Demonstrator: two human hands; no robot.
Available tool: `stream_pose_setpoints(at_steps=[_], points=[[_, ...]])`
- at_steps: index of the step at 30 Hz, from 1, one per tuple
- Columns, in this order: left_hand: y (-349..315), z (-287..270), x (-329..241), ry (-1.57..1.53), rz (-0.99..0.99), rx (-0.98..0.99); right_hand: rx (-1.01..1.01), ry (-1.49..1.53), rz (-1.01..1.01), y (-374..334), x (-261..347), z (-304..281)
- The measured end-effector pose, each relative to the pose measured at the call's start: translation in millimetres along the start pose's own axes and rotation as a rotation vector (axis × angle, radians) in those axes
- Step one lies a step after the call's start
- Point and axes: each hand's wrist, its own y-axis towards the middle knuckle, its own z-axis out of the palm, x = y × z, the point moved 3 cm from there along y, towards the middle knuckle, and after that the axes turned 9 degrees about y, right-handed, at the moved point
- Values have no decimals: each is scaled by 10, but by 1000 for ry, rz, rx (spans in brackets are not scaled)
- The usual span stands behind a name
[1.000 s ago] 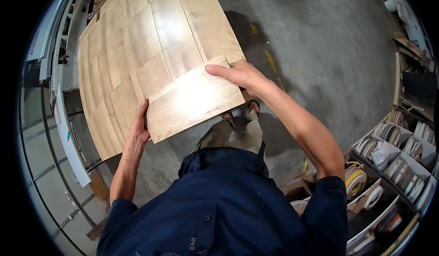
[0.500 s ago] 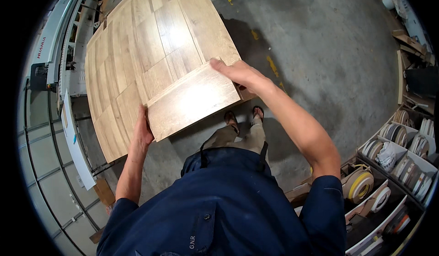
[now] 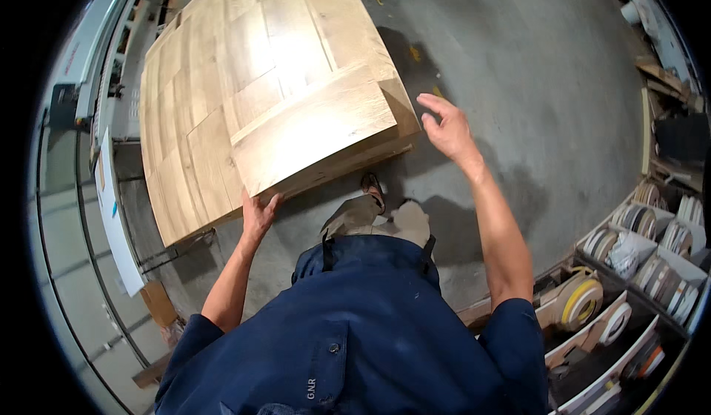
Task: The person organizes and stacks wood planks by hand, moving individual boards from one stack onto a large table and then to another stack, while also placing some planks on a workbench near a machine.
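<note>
A short rectangular wood-grain board point(image 3: 318, 130) lies at the near right end of a broad stack of light wood-grain panels point(image 3: 200, 81). My left hand point(image 3: 258, 216) touches the board's near left corner, its thumb apart from the fingers along the front edge; some fingertips are hidden there. Off the board's right side, my right hand point(image 3: 448, 130) hovers over the floor. Its fingers are apart and hold nothing.
A long machine point(image 3: 118, 67) stands along the left, with a white sheet point(image 3: 118, 215) below it. Compartments of edging rolls point(image 3: 581, 300) line the lower right. Board offcuts point(image 3: 659, 74) sit at the far right. Grey concrete floor point(image 3: 518, 96) lies right of the stack.
My right hand has let go of the board's far right corner and moved right. My left hand has slid from the board's left edge to its near corner. The board sits slightly farther away.
</note>
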Motion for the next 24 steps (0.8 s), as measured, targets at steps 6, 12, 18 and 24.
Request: stream_pose_setpoints(at_steps=[6,12,18,24], points=[[31,-5,-426,113,129,-222,1,-125,-213,-47,-94,141],[63,146,-217,165,159,-403,64,-289,-232,-55,-138,230],[20,3,-484,66,240,-342,187,-448,-285,-35,-22,349],[81,69,-428,109,174,-310,168,-494,-309,-74,-94,441]])
